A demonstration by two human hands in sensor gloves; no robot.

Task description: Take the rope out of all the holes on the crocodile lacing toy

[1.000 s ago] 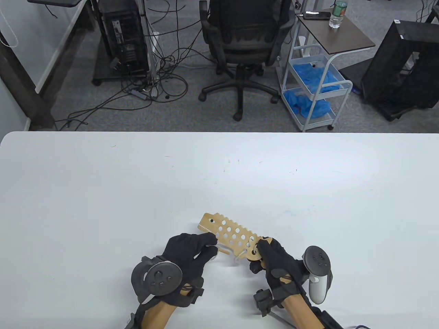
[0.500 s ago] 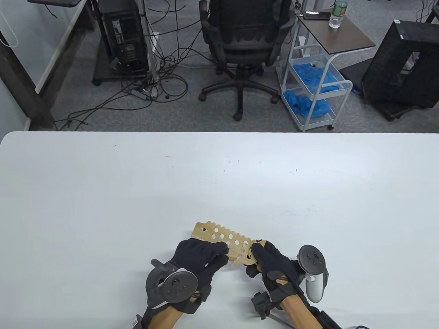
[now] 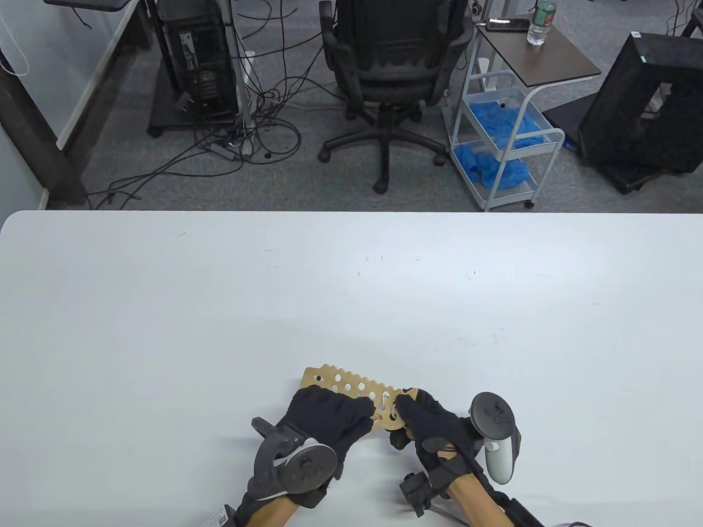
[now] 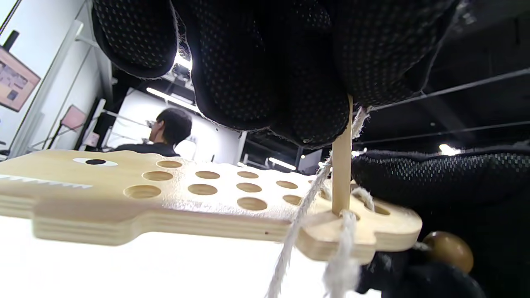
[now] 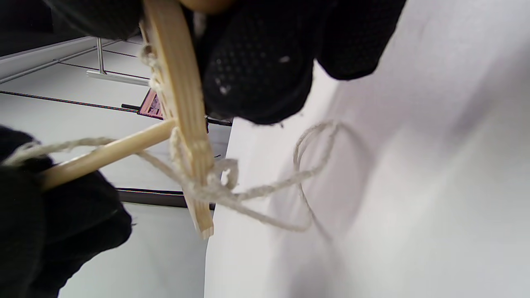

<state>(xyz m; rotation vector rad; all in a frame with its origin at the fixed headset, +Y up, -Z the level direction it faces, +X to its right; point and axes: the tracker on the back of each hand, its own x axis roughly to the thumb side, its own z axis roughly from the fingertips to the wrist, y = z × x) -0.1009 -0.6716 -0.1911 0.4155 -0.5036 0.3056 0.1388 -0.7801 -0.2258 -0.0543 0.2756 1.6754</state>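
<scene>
The wooden crocodile lacing board [image 3: 343, 385] [image 4: 165, 198] [image 5: 182, 107], with several round holes, is held above the table near its front edge. My right hand [image 3: 420, 420] grips its tail end. My left hand [image 3: 335, 414] pinches a thin wooden needle stick [image 4: 342, 165] [image 5: 103, 155] whose tip stands in a hole near the tail. The white rope [image 4: 298, 231] [image 5: 256, 190] runs from the stick through the tail-end holes, and a loose loop hangs below the board. A brown wooden bead [image 4: 447, 250] sits at the tail end.
The white table [image 3: 351, 285] stretches wide behind the hands. Beyond its far edge stand an office chair [image 3: 392, 60], a white cart [image 3: 508, 126] with blue cloths, and floor cables. A person's head [image 4: 169, 126] shows in the background of the left wrist view.
Both hands and the board have drifted left and slightly toward me. My left hand has closed in on the board's tail end, and the board now lies flatter.
</scene>
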